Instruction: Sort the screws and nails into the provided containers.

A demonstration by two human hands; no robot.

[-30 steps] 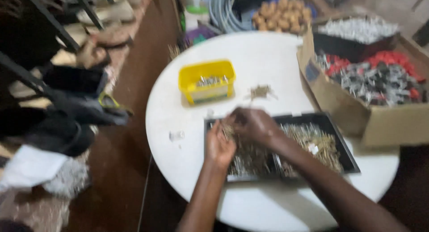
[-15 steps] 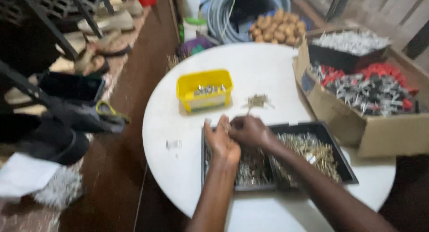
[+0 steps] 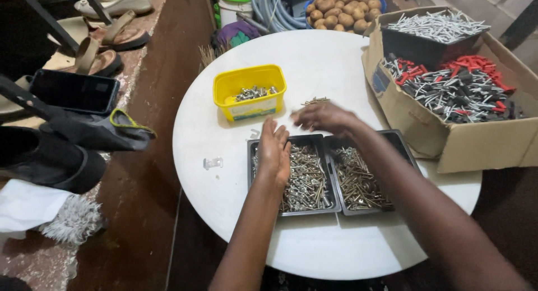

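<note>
Two black trays (image 3: 320, 209) sit side by side at six o'clock on the white table (image 3: 224, 201). My left hand (image 3: 273, 152) lies flat, fingers together, on the silver screws (image 3: 305, 179) in the left tray. My right hand (image 3: 325, 117) hovers at twelve o'clock above the trays, fingers loosely curled toward a few loose brass screws (image 3: 316, 101); whether it pinches one, I can't tell. Small, hard, pointed, likely slippery: best pinched by the shank, I reckon.
</note>
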